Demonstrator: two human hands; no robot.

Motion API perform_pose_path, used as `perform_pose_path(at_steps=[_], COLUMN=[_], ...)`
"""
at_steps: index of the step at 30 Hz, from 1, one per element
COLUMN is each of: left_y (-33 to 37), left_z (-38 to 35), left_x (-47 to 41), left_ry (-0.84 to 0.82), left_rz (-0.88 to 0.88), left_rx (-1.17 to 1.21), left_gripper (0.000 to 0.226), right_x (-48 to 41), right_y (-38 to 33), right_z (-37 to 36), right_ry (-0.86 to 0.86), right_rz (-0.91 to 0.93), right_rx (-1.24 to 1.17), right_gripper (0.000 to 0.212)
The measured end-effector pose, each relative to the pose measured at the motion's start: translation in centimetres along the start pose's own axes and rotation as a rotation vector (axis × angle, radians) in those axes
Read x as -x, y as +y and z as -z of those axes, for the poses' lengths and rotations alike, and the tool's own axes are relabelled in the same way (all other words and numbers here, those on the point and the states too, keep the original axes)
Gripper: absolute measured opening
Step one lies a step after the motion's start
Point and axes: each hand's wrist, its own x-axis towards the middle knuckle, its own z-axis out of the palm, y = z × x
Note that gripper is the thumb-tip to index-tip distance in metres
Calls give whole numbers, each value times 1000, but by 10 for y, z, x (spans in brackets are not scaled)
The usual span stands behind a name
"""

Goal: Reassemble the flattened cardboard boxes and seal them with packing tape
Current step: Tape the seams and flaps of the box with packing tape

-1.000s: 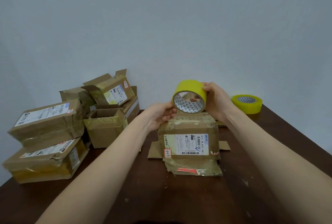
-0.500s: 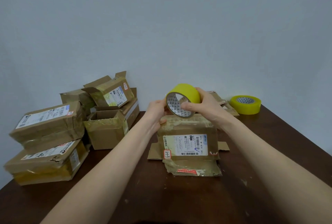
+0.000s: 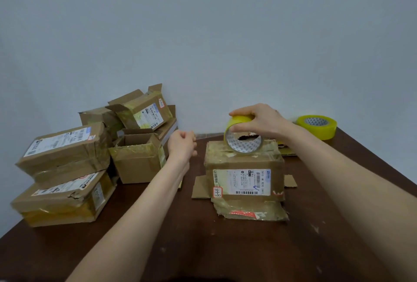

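A taped cardboard box (image 3: pixel 244 162) with a white shipping label stands upright mid-table, its bottom flaps splayed on the table. My right hand (image 3: pixel 259 121) grips a yellow tape roll (image 3: pixel 240 120) from above and holds it on edge on the box's top. My left hand (image 3: pixel 181 144) hovers left of the box, apart from the roll, fingers curled. No tape strip shows between it and the roll.
Several taped boxes (image 3: pixel 65 148) are stacked at the left, with an open-topped box (image 3: pixel 137 159) beside them. A second yellow tape roll (image 3: pixel 318 127) lies at the far right corner of the dark brown table (image 3: pixel 203 247). Flat cardboard (image 3: pixel 286 151) lies behind the centre box.
My left hand has let go of the roll and moved left, away from the box. My right hand shifted its grip to the roll's top and set it on the box.
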Motion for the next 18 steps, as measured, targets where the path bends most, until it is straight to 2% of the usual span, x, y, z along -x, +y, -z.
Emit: perform_pose_path(at_steps=[6,10,16,18], left_y=[-21,-32,-44,-47], left_z=[13,11,-2,-1], left_x=[1,9,25,25], left_ry=[-40,-89,-250,-277], left_rz=[119,212,420,440], left_rx=[18,28,122,61], left_gripper=[27,26,24,20], right_x=[-5,1,4,4], right_y=[-6,-3,-4,-3], right_z=[-6,-12,-21,-24], right_ry=[-107,-35,-19,-9], right_rz=[-6,-57,-34,-26], right_rx=[45,-12,-32,-31], right_gripper=[55,43,42,42])
